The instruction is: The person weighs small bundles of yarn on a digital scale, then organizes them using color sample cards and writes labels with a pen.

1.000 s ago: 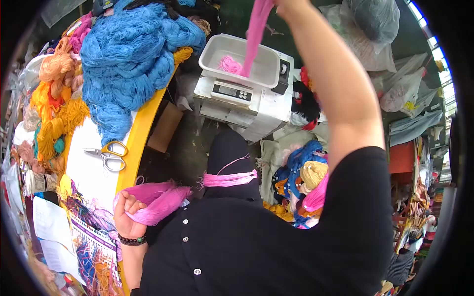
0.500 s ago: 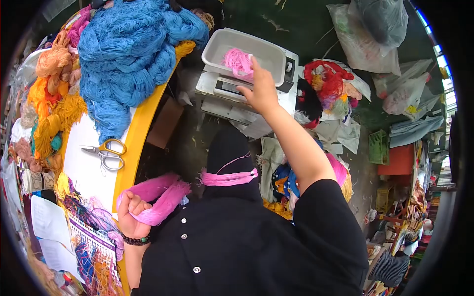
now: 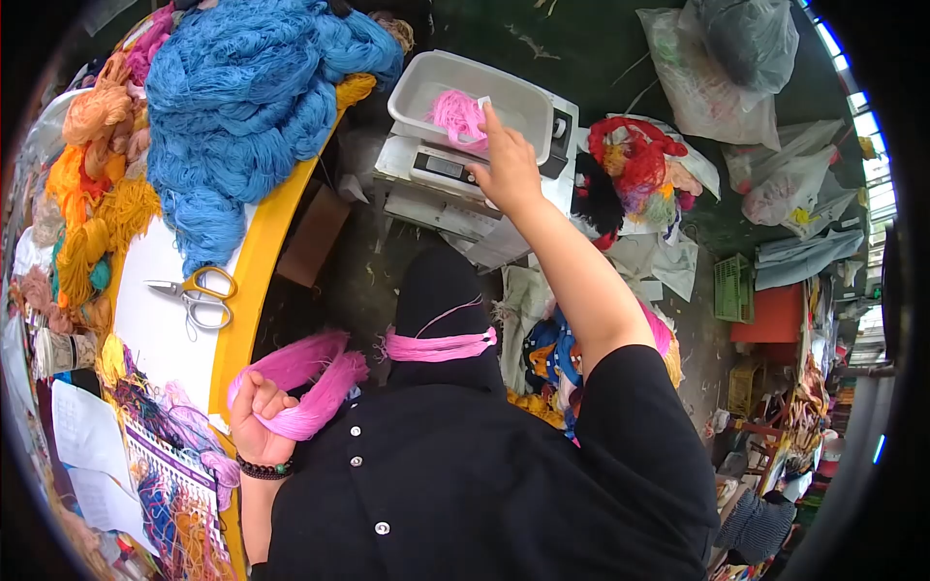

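Note:
My left hand (image 3: 260,414) is closed around a loop of pink yarn skein (image 3: 315,392) beside the table edge. My right hand (image 3: 509,167) reaches over the near rim of a grey plastic tub (image 3: 421,85), its thumb and index finger apart. Inside the tub lies a small bundle of pink yarn (image 3: 455,118), close to the index fingertip. A small white piece shows at that fingertip; what it is I cannot make out. Under the tub sits a digital scale (image 3: 448,167). Another pink yarn band (image 3: 441,346) wraps across my black-clad knee (image 3: 441,290).
On the yellow-edged table (image 3: 237,358) lie scissors (image 3: 199,295), a large heap of blue yarn (image 3: 247,107) and orange skeins (image 3: 82,228). Red yarn (image 3: 635,155) lies right of the scale. Plastic bags (image 3: 702,73) rest on the floor at the upper right.
The whole view has shifted slightly left. My right hand stays over the tub rim with little change in pose; the left keeps hold of the pink skein.

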